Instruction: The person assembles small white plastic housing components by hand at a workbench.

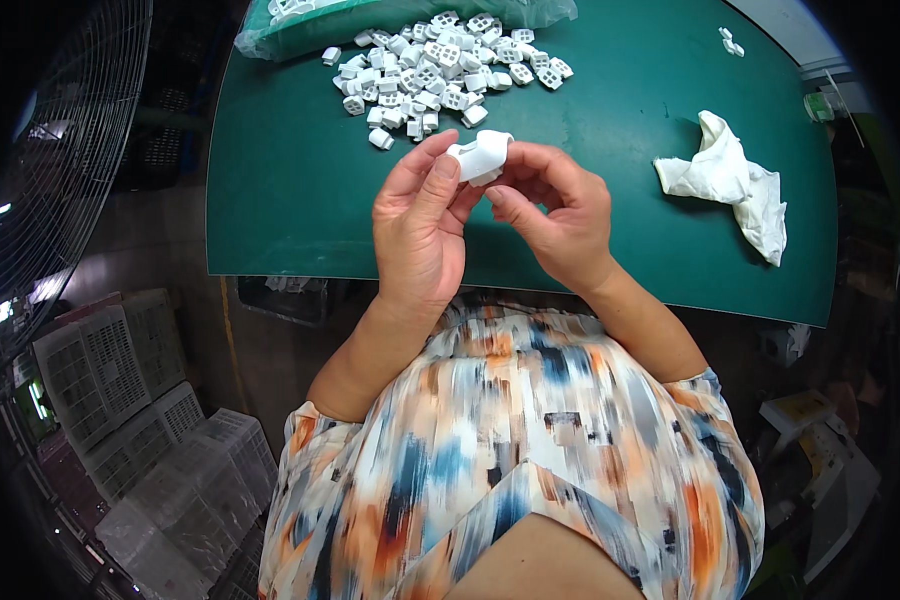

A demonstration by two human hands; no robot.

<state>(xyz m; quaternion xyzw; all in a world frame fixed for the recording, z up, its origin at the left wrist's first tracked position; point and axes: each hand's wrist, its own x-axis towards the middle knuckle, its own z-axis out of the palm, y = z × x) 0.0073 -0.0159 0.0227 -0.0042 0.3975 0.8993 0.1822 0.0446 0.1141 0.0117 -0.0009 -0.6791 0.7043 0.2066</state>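
The fingers (440, 165) of the left hand (420, 225) are curled closed around the near-left side of a small white plastic part (480, 157), thumb and forefinger pinching it. The fingers of the right hand (560, 215) close on its right side from below, so both hands hold the one piece between them, raised just above the green bench (290, 200), over its middle and slightly toward the near edge.

The part looks like a moulded plastic housing: light, stiff and smooth, probably a little slippery, and unlikely to deform under a fingertip pinch. Its flat outer faces seem the safest places to grip; any thin ribs or openings are too small to make out here.

Just beyond the hands, toward the far edge, lies a loose heap of small white plastic pieces (440, 70) with gridded faces. Behind the heap, at the far-left corner, sits a clear plastic bag (270, 40). A crumpled white cloth (735, 185) lies well apart to the right, and two stray white pieces (732, 42) rest near the far-right corner.
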